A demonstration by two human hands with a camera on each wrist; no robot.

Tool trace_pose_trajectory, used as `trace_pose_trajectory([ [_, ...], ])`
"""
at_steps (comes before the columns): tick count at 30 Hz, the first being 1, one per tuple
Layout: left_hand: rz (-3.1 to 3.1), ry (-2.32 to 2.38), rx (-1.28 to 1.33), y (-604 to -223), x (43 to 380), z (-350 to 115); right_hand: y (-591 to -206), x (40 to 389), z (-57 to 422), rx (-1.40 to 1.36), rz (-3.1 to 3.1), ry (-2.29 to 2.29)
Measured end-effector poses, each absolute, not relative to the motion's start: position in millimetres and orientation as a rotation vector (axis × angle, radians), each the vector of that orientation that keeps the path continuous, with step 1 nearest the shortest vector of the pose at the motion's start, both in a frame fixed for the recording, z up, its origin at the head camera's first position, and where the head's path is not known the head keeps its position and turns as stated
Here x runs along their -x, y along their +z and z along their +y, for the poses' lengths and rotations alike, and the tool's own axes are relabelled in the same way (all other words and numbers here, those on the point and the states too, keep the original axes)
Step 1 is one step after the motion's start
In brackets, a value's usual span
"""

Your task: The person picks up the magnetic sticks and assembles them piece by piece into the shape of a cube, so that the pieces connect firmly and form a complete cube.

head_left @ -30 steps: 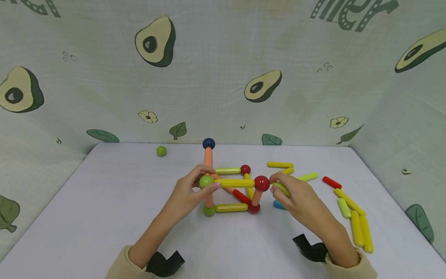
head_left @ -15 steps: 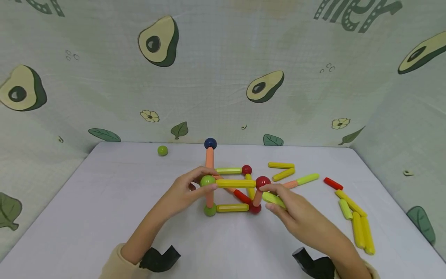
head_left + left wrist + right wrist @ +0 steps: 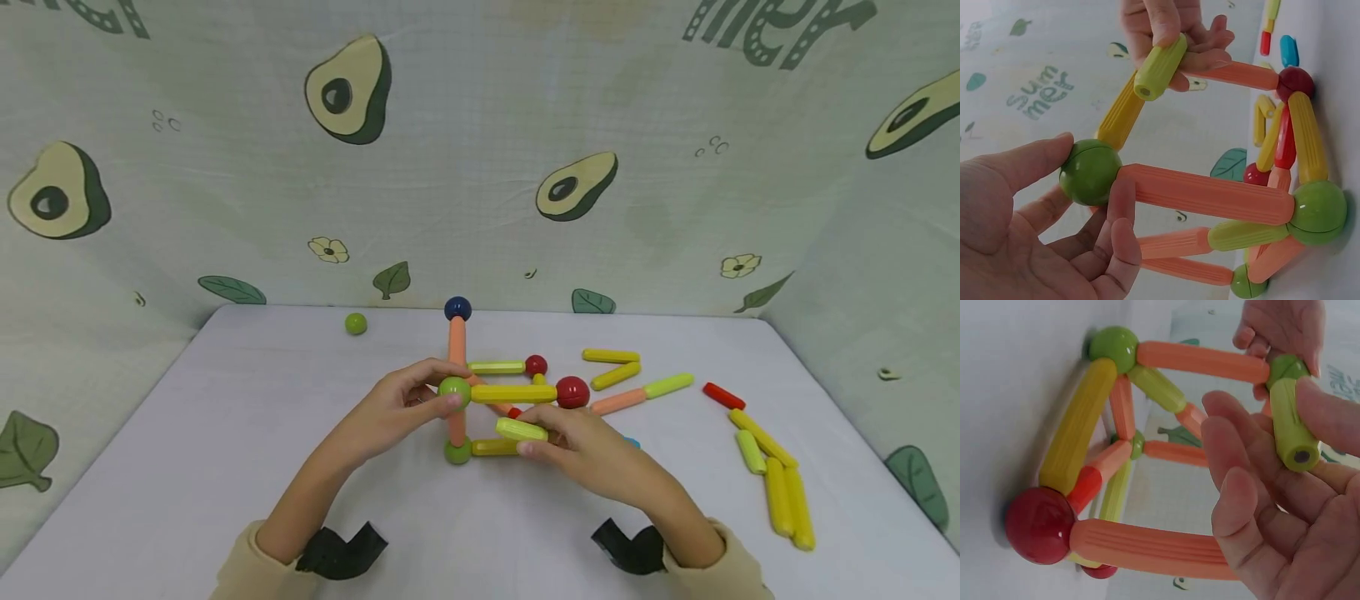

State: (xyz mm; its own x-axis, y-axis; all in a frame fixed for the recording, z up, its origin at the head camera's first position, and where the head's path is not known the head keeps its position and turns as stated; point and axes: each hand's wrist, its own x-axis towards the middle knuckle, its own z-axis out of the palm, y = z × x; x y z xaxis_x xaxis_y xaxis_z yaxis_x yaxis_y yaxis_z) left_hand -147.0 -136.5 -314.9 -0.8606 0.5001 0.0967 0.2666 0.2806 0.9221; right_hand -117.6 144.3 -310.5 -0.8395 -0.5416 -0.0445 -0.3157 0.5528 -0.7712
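A frame of magnetic rods and balls stands mid-table. Thumb and fingers of my left hand (image 3: 390,412) hold its upper front green ball (image 3: 1090,172). From that ball a yellow rod (image 3: 513,394) runs to a red ball (image 3: 573,392), and an orange rod (image 3: 1210,194) drops to a lower green ball (image 3: 1317,212). My right hand (image 3: 596,450) pinches a short lime-green rod (image 3: 521,429) in front of the frame, below the yellow rod. One end of the lime-green rod shows a dark magnet in the right wrist view. A blue ball (image 3: 457,308) tops the frame's back orange post.
Loose yellow rods (image 3: 780,500), a red rod (image 3: 724,395) and a lime rod (image 3: 750,452) lie on the right. Closer to the frame are an orange rod (image 3: 618,401) and more yellow rods (image 3: 611,356). A green ball (image 3: 356,323) sits at the back left.
My right hand has carried the short lime-green rod leftward, from beside the upper red ball to in front of the frame. My left hand keeps hold of the green ball.
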Motion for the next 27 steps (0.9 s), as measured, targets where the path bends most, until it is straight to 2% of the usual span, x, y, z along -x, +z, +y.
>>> trace_pose_trajectory([
  [14, 2.302, 1.639, -0.695, -313.7, 145.6, -135.4, -329.5, 122.9, 112.1, 0.739, 2.577, -1.213],
  [27, 2.271, 1.643, -0.736, -314.3, 145.1, -131.5, -339.1, 119.7, 98.9, 0.534, 2.341, -1.521],
])
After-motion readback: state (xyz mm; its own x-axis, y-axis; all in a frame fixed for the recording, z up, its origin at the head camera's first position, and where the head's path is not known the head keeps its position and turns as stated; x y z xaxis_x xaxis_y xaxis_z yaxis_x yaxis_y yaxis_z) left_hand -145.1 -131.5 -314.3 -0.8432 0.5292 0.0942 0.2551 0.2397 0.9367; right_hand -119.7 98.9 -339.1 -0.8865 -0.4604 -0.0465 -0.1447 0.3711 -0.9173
